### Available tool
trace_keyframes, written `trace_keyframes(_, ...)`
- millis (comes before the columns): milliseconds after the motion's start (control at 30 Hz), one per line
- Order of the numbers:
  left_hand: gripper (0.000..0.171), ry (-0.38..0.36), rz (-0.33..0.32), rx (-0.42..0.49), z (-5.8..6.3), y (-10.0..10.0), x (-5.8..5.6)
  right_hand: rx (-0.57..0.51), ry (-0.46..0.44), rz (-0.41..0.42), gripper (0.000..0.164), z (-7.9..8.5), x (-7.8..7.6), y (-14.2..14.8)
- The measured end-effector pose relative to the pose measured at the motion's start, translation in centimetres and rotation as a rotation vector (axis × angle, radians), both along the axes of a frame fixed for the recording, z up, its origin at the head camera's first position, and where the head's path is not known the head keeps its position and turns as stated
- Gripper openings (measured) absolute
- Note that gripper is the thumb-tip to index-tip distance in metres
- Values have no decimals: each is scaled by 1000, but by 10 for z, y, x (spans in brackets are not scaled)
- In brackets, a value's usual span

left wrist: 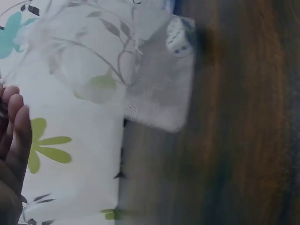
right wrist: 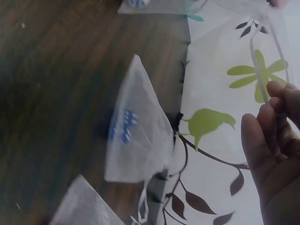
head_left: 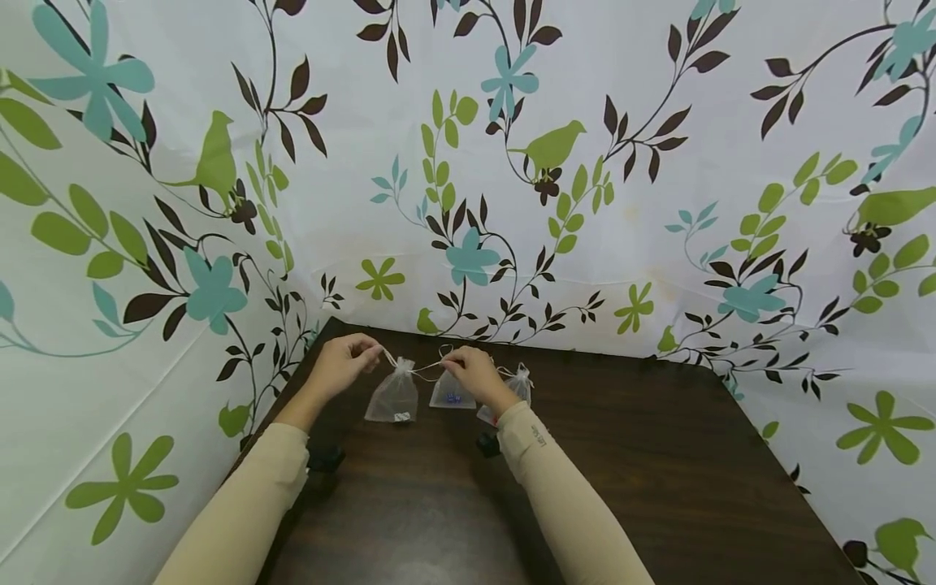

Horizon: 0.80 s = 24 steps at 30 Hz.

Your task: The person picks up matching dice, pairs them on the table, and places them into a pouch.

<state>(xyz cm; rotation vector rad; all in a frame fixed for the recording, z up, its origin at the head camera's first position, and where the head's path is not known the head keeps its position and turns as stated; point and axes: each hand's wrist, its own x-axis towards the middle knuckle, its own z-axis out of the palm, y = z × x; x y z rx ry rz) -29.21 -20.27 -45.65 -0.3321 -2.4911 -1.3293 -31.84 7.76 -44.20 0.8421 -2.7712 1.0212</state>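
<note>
A sheer white drawstring bag with white dice in its bottom hangs between my two hands, its neck gathered. My left hand pinches the drawstring loop on the left side. On the other side, my right hand pinches the opposite cord between thumb and fingers. Below the right hand lies a second sheer bag holding blue dice. A third bag, with something red in it, is partly hidden behind the right wrist.
The dark wooden table reaches back to a white cloth wall printed with leaves, flowers and birds. This cloth also lines the left side. Dark wrist-camera mounts sit beneath both forearms.
</note>
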Motion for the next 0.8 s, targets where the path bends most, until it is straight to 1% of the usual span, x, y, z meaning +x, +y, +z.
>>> trace_keyframes(133, 19, -55, 26, 31, -9, 4, -2, 0, -25, 16, 22, -9, 2, -4)
trace_keyframes(267, 18, -95, 24, 28, -16, 8, 0, 4, -41, 29, 22, -15, 5, -10)
trace_keyframes(400, 18, -120, -1, -27, -24, 9, 0, 33, -44, 55, 22, -22, 7, -16)
trace_keyframes(567, 18, -135, -14, -109, -30, 11, -5, 106, -20, 111, 21, -34, 7, -26)
trace_keyframes(633, 18, -151, -15, -140, -32, 12, -7, 150, -16, 135, 22, -38, 7, -30)
trace_keyframes(700, 19, -173, -14, -169, -34, 12, -8, 191, -35, 152, 24, -41, 8, -34)
trace_keyframes(800, 20, -208, 9, -218, -37, 13, -8, 221, -59, 167, 26, -44, 10, -39)
